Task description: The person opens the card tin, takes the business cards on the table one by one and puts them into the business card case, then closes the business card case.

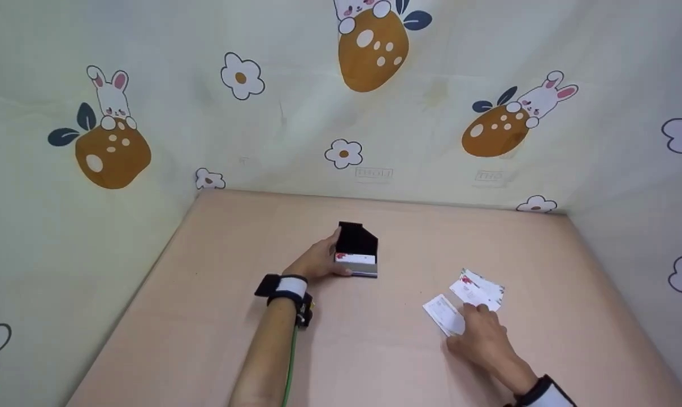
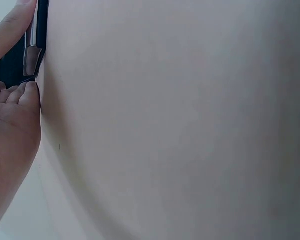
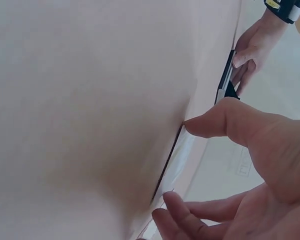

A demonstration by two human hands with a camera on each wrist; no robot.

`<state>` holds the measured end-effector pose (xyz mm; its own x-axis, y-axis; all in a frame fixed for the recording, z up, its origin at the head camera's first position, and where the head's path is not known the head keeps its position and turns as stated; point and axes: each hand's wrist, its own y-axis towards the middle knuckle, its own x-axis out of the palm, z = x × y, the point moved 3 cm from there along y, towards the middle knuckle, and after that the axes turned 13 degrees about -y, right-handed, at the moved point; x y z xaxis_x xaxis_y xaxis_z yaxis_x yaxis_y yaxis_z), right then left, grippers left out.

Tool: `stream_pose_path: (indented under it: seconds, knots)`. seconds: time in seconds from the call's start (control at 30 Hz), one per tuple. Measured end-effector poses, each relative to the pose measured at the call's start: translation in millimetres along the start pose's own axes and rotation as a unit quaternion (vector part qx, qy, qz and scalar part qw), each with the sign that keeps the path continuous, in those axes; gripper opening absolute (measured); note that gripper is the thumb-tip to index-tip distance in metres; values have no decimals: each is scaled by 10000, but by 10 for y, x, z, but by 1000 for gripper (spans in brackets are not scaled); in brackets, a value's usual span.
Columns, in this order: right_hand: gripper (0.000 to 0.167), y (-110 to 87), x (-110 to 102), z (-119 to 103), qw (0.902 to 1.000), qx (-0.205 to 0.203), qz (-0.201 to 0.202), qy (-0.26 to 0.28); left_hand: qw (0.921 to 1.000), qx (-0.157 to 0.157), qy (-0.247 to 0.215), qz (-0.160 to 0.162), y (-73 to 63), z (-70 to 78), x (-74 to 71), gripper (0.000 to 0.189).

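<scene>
Nearest, at lower right: right hand (image 1: 482,336) lying on the table (image 1: 205,316), fingers loosely bent over the near ends of loose cards (image 1: 468,298), thumb and fingertips touching their edges rather than clasping them; no card lifted clear as far as can be told. Cards fanned just beyond the fingertips, long sides running away and to the right, a few overlapping. Further off and to the left, near the table's middle: card case (image 1: 357,251), black lid standing up, a stack of cards showing inside, long side lying across the view. Left hand (image 1: 318,261) gripping the case's left end, thumb and fingers curled round it. Case well apart from the loose cards, up and leftward from the right hand. Beyond, patterned cloth walls.
</scene>
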<state>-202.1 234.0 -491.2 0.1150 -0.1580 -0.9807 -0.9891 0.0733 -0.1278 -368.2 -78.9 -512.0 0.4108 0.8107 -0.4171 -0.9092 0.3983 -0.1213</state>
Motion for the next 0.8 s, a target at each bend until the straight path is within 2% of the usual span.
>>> stream_pose_path:
  seconds: [0.13,0.4,0.6,0.8]
  knots:
    - [71,0,8,-17,9998,-197,-17,62,10000,-53,0,-29,-2,-11,5,114]
    - [65,3,-29,-46,9990,-438,87,-12,9999,-157,-33,-1,8,-5,2,113]
    - [52,22,-45,-89,9973,-658,1,-322,9998,-192,-110,-20,-5,9,9,111]
    - [48,32,-39,-120,9943,-891,270,-519,9998,-158,-108,-31,-2,-4,5,113]
